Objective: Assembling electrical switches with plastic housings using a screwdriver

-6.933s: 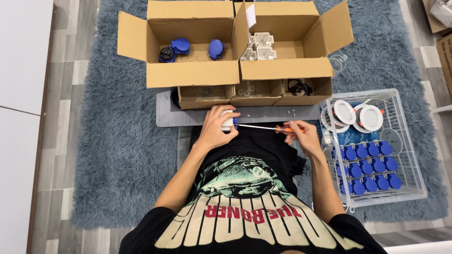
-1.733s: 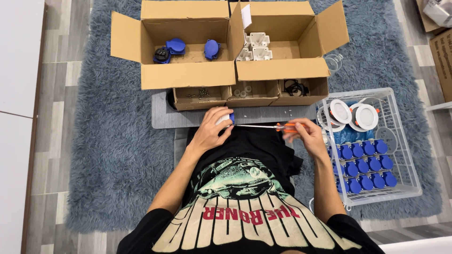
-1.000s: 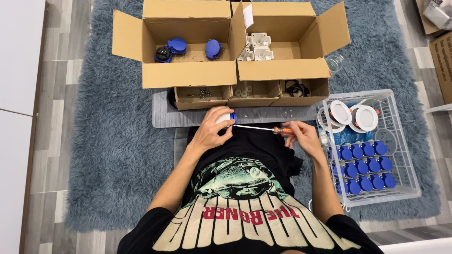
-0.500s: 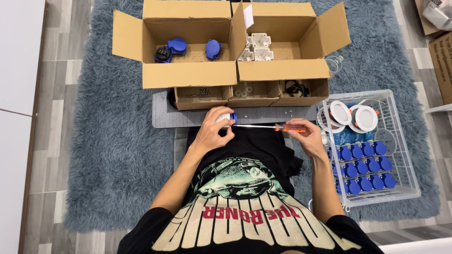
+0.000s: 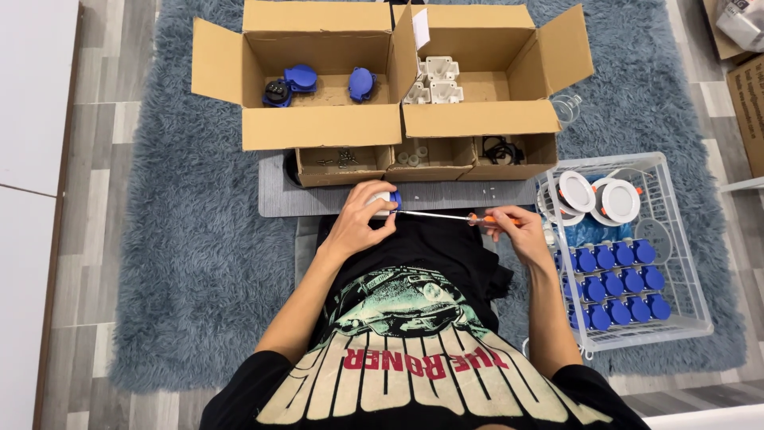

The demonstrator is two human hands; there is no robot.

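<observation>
Our left hand [image 5: 360, 225] still grips the blue-and-white part [image 5: 389, 201]; our right hand [image 5: 509, 231] keeps the screwdriver [image 5: 454, 216] seated, barely shifted.

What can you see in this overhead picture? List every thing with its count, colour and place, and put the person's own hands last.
Large cardboard boxes: two, brown, open, side by side at the top.
Socket parts: about three, blue, in the left box.
Plastic housings: a cluster, white, in the right box.
Small cardboard trays: three, brown, in a row below the boxes.
Mat: one, grey, under the trays.
Rug: one, blue-grey, shaggy, on the wooden floor.
Wire basket: one, white, at right.
Capped parts: about fifteen, blue, in rows in the basket.
Round fittings: two, white, at the basket's top.
Screwdriver: one, orange handle, between the hands.
Small part: one, blue and white, at the screwdriver's tip.
Left hand: holds the small part.
Right hand: holds the screwdriver.
</observation>
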